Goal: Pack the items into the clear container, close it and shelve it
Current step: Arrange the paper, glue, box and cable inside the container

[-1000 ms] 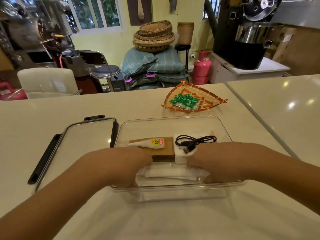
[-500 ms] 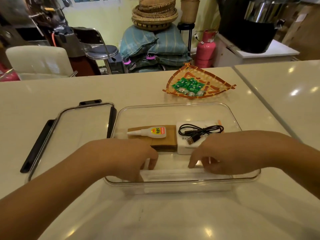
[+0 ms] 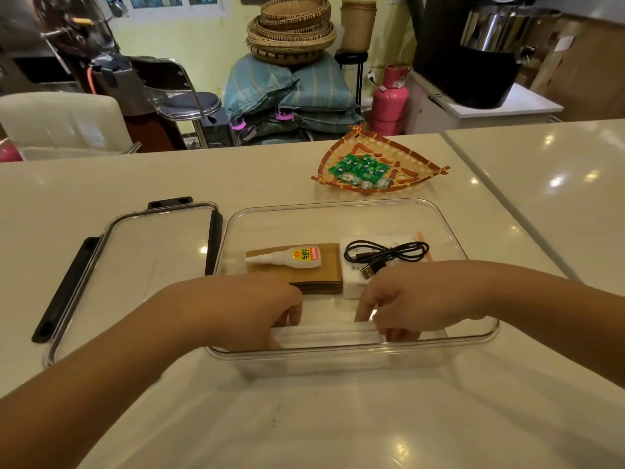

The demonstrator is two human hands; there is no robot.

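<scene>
Left of the clear container [image 3: 456, 238]: lid [image 3: 142, 262] flat on desk [image 3: 101, 184]. Inside it: left hand [image 3: 257, 316] and right hand [image 3: 409, 299], fingers curled, pressing a pale flat packet [image 3: 324, 333]; beyond, glue bottle [image 3: 291, 258] atop cardboard [image 3: 321, 275], then black USB cable [image 3: 385, 257] on white box [image 3: 351, 286].

one clear container [image 3: 449, 228], one lid [image 3: 142, 262], one glue bottle [image 3: 291, 258], one cable [image 3: 385, 253], two hands.

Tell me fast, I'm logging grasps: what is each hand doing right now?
Left hand: inside the clear container, fingers curled down; grip on the clear flat packet cannot be told.
Right hand: fingertips on that packet; a grip cannot be told.
</scene>
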